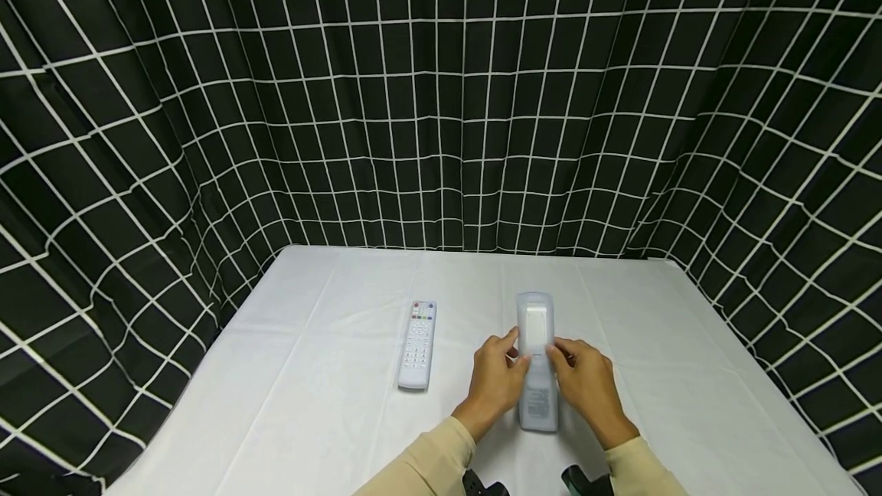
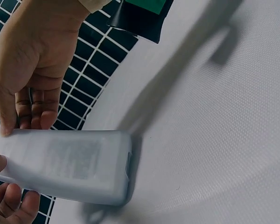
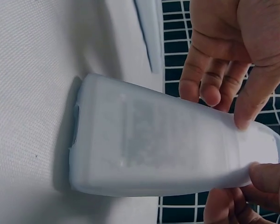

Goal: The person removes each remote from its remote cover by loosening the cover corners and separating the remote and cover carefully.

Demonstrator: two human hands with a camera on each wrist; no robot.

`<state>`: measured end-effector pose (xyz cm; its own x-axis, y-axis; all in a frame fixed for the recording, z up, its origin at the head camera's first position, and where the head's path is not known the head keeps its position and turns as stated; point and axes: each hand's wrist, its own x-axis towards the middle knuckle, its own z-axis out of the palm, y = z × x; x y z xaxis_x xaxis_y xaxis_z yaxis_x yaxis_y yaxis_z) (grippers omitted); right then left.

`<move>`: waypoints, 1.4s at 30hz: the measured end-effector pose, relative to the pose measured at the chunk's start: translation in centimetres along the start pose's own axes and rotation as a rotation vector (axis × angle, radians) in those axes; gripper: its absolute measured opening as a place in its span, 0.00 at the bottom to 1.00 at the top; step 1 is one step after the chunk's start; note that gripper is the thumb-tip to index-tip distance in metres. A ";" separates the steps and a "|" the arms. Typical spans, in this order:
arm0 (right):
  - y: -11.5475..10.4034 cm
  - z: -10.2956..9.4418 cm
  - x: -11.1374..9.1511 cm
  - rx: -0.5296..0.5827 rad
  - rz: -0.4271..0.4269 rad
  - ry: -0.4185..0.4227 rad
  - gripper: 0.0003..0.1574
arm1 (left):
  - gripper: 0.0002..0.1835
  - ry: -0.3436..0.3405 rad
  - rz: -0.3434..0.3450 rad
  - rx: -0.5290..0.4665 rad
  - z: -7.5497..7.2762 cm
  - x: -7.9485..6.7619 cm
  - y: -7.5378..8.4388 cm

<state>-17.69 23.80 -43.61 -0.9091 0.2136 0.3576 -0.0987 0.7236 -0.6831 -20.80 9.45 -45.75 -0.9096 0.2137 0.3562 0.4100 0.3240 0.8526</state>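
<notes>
Both hands hold a remote control in a cloudy translucent cover [image 1: 538, 408], its back facing up. My left hand [image 1: 498, 375] pinches its left edge near the middle, thumb on the back and fingers at the side. Across from it, my right hand [image 1: 587, 383] grips the right edge the same way. A grey printed label shows through the cover on the lower half, and a paler rectangle on the upper half. In the right wrist view the near end of the covered remote [image 3: 158, 140] sits close over the cloth, with a small notch in its end face.
A second, white remote [image 1: 417, 344] lies buttons up to the left of the hands. White cloth [image 1: 317, 412] covers the table. Black curtains with a white grid [image 1: 441, 113] enclose its back and sides. Dark wrist-worn devices [image 1: 586, 481] hang below the sleeves.
</notes>
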 end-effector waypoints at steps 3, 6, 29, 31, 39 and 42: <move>0.0 0.0 0.0 0.021 0.037 -0.035 0.17 | 0.26 0.002 -0.008 0.005 0.1 0.0 -0.1; 0.2 0.1 0.0 0.001 0.043 -0.074 0.19 | 0.26 0.011 0.004 0.026 0.3 0.0 -0.4; 1.7 1.5 -0.5 -0.045 0.086 -0.212 0.20 | 0.19 -0.037 -0.082 0.133 0.9 -0.9 -1.8; 1.8 1.6 -0.6 -0.039 0.085 -0.215 0.19 | 0.17 -0.029 -0.088 0.134 0.9 -1.0 -1.9; 2.2 1.6 -0.8 -0.037 0.112 -0.237 0.19 | 0.07 -0.056 -0.160 0.088 1.1 -1.1 -2.2; 2.3 1.6 -0.8 -0.044 0.115 -0.240 0.18 | 0.15 -0.089 -0.219 0.074 1.2 -1.2 -2.2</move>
<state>-17.83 24.21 -46.48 -0.9838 0.1379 0.1144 0.0236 0.7328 -0.6800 -20.56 9.58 -48.48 -0.9692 0.2102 0.1286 0.2108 0.4373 0.8743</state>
